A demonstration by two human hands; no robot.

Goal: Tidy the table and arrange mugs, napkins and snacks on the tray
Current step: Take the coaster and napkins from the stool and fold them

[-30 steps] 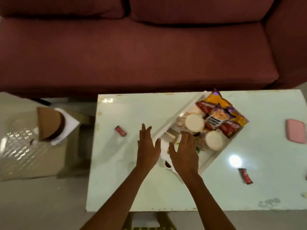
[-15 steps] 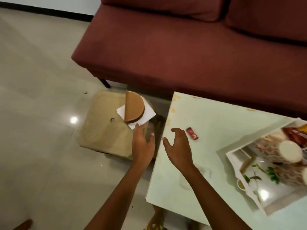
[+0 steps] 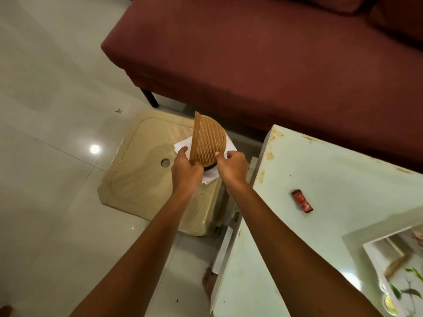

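Observation:
A brown woven half-round napkin holder (image 3: 209, 141) with white napkins (image 3: 183, 145) stands on a beige plastic stool (image 3: 142, 170) left of the table. My left hand (image 3: 185, 170) grips the holder's near left edge. On its near right edge, my right hand (image 3: 232, 167) pinches it with fingers touching the weave. The white tray (image 3: 377, 248) shows only its left corner at the right edge of view, on the pale green table (image 3: 320, 179). A red snack wrapper (image 3: 302, 200) lies on the table near its left end.
A maroon sofa (image 3: 274, 53) runs behind the stool and table. Glossy pale floor tiles (image 3: 45, 110) spread to the left. The stool stands close against the table's left edge.
My view has swung left from the tray to the stool. Both hands left the tray, reached over the table's left edge and closed on the napkin holder.

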